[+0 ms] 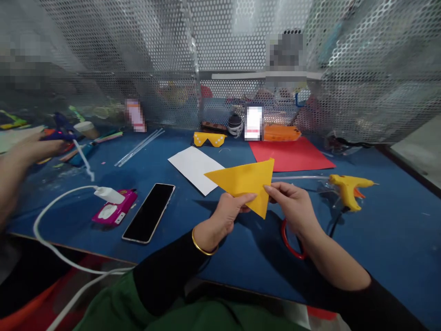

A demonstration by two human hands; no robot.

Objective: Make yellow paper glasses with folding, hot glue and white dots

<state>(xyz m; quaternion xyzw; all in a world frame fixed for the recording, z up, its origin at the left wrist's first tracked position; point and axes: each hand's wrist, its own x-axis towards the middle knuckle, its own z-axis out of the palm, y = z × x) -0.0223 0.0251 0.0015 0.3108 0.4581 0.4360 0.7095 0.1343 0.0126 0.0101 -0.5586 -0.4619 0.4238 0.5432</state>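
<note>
Both my hands hold a folded yellow paper triangle (243,178) a little above the blue table. My left hand (229,214) grips its lower left side, thumb lying on top and fingers tucked underneath. At the right edge my right hand (296,204) pinches the paper between thumb and fingers. Beneath my right hand a red scissor handle (291,241) shows; the rest of the scissors is hidden. A white paper sheet (195,170) lies just behind the triangle, with a red sheet (292,155) farther back on the right.
A yellow glue gun (349,188) lies at right, its cable trailing. At left are a smartphone (149,214) and a magenta power strip (115,209) with a white plug. Yellow paper glasses (209,139) stand at the back. A co-worker's hand (37,147) holds a dark blue glue gun.
</note>
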